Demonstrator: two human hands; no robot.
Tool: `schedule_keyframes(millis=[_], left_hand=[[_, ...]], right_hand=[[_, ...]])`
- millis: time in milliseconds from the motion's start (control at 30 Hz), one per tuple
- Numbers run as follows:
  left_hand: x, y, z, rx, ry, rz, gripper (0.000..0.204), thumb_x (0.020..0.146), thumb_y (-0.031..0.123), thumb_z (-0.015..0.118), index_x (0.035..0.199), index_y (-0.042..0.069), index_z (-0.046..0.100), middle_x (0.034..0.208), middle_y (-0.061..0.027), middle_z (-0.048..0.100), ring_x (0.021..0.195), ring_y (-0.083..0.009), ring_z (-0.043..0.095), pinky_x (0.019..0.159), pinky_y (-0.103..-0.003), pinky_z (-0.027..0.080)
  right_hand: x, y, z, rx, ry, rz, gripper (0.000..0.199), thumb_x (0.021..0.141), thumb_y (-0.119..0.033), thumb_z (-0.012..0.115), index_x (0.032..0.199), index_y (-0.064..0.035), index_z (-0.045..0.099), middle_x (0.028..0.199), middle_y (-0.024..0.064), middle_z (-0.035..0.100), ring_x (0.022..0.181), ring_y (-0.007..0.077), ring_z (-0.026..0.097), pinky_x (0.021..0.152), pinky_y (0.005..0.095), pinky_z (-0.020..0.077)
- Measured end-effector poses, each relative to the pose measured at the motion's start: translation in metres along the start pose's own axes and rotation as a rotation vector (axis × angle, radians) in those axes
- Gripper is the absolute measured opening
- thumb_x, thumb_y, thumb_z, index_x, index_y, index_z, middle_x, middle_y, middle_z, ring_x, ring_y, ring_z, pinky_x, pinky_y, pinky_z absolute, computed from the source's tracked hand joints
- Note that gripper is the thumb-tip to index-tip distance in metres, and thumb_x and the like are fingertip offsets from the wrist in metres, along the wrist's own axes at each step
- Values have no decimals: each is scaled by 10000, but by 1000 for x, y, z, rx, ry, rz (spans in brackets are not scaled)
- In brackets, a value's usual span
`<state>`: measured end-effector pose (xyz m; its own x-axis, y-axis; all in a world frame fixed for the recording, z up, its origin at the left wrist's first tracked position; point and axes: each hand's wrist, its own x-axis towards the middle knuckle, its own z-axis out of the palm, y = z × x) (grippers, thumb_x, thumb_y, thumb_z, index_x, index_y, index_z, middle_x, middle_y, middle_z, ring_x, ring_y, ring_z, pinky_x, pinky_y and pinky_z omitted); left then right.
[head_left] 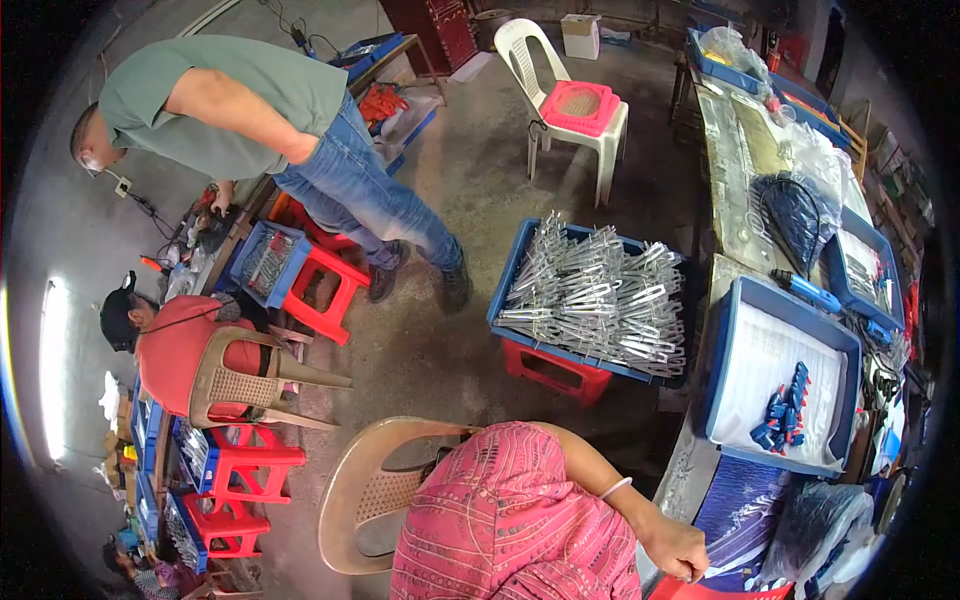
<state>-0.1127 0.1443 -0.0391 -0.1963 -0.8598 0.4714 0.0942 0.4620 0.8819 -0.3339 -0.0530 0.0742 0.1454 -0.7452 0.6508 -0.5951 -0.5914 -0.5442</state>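
Note:
My left hand (677,548) is at the lower right, at the end of a bare forearm with a pale bangle and a pink patterned sleeve (500,510). Its fingers are curled closed; whatever they may hold is hidden. Just below it shows a red edge (715,590), and beside it lies dark purple patterned material (742,510). My right hand is out of the picture. On the bench beyond sits a blue tray (722,372) lined with white, holding small blue pieces with red parts (785,412). A blue power screwdriver (808,291) lies behind that tray.
A blue crate (512,275) heaped with metal rods (590,295) rests on a red stool (555,372). My beige chair's back (345,500) is at left. A white chair (590,135) stands beyond. One co-worker (230,110) bends at the left bench; another (185,350) sits nearby.

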Motion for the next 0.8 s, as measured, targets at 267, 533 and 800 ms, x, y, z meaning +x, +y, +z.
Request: schedule_keyframes(millis=[267, 533, 800], left_hand=[[4, 2, 5, 58, -51, 34, 102, 776, 99, 582, 820, 24, 637, 695, -104, 638, 638, -234, 616, 560, -343, 453], [-2, 2, 10, 7, -14, 27, 104, 770, 95, 586, 807, 9, 631, 702, -113, 637, 638, -241, 613, 566, -345, 458], [1, 18, 11, -28, -26, 14, 122, 794, 83, 549, 881, 14, 601, 818, -151, 624, 749, -314, 598, 649, -382, 466]], right_hand=[[-27, -50, -21, 173, 51, 111, 134, 831, -48, 595, 905, 63, 578, 816, 157, 595, 725, 220, 570, 693, 320, 488], [-44, -33, -11, 49, -34, -43, 177, 848, -90, 599, 923, 68, 570, 837, 168, 588, 731, 235, 564, 708, 323, 487], [-109, -24, -21, 325, -246, 354, 275, 851, -62, 533, 1118, 2, 529, 1070, 102, 561, 1005, 188, 517, 902, 286, 385]])
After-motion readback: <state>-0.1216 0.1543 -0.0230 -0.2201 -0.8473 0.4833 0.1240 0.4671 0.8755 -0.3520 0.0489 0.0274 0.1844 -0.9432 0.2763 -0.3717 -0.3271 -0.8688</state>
